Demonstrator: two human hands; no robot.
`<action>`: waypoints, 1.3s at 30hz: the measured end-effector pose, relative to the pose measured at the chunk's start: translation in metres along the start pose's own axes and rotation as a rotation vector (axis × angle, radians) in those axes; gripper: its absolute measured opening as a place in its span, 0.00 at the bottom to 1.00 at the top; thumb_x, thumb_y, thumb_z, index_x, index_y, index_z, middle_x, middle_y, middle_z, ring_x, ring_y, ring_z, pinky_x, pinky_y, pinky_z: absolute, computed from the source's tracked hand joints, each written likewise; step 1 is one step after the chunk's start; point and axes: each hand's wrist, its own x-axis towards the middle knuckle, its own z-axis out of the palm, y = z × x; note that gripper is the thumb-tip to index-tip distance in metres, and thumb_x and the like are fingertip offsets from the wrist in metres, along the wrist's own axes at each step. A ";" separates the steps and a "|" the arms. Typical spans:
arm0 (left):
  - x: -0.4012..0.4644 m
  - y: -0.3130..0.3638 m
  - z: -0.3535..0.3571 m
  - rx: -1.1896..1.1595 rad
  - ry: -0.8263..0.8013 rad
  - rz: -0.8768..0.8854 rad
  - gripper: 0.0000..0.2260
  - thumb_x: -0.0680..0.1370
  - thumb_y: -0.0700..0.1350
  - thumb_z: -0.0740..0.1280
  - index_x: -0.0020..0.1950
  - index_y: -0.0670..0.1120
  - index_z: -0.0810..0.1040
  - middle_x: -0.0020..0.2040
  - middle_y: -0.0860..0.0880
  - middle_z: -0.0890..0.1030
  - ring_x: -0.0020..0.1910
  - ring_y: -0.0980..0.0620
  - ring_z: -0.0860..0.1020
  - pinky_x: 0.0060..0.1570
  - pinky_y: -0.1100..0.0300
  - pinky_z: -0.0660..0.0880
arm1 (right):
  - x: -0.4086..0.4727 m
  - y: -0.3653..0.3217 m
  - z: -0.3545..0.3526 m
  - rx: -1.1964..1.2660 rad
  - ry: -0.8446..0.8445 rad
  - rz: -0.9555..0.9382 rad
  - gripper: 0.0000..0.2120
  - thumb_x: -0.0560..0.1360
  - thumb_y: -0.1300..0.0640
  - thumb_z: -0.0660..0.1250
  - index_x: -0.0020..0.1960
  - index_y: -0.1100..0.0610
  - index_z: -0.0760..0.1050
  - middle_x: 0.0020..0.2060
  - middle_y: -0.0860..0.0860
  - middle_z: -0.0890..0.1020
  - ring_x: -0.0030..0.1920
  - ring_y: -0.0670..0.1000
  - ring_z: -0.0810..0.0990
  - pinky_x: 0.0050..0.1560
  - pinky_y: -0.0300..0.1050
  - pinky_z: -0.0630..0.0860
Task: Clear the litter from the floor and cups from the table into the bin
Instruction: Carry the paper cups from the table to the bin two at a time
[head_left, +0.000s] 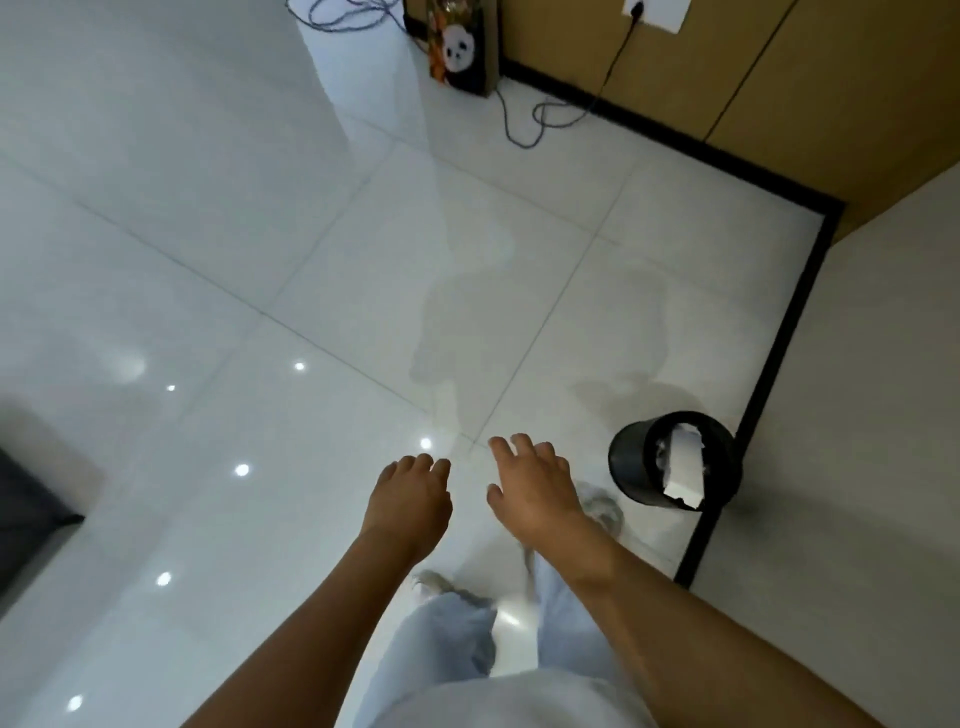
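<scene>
Both hands empty; bin to the right of the grip.
Left hand (408, 496) and right hand (532, 483) hang over the floor (311, 260), fingers loosely spread, holding nothing. The bin (631, 462) stands just right of the right hand, the nearer one, upright, paper (685, 465) inside. No litter or cups in view.

Wide bare floor (322, 218) spreads ahead and to the left, with nothing standing on the tiles there. The bin (675, 460) stands at the right, near the black skirting (769, 374) and wall (857, 415), so there is little room on that side; its mouth faces up with white paper (684, 467) poking out. At the far wall a panda bag (462, 47) stands, and a cable (545, 111) loops on the floor beside it. A dark seat edge (26, 499) juts in at the left.
</scene>
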 end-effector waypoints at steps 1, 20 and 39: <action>-0.020 -0.022 0.000 -0.018 0.019 -0.037 0.16 0.81 0.47 0.56 0.68 0.47 0.68 0.63 0.49 0.74 0.62 0.49 0.72 0.63 0.59 0.66 | -0.005 -0.026 0.004 -0.022 -0.010 -0.027 0.23 0.79 0.51 0.60 0.73 0.51 0.59 0.69 0.53 0.67 0.65 0.58 0.68 0.63 0.51 0.66; -0.330 -0.312 0.047 -0.572 0.276 -0.952 0.16 0.81 0.47 0.56 0.67 0.45 0.69 0.62 0.47 0.74 0.61 0.47 0.72 0.61 0.56 0.69 | -0.056 -0.462 0.074 -0.535 -0.168 -0.833 0.27 0.78 0.50 0.60 0.75 0.51 0.58 0.70 0.54 0.66 0.65 0.58 0.68 0.63 0.52 0.67; -0.386 -0.573 0.050 -0.876 0.365 -1.298 0.19 0.81 0.49 0.57 0.71 0.47 0.66 0.65 0.48 0.73 0.64 0.48 0.70 0.61 0.57 0.69 | 0.033 -0.782 0.132 -0.756 -0.306 -1.083 0.26 0.78 0.51 0.60 0.74 0.51 0.57 0.70 0.54 0.66 0.64 0.58 0.69 0.61 0.52 0.70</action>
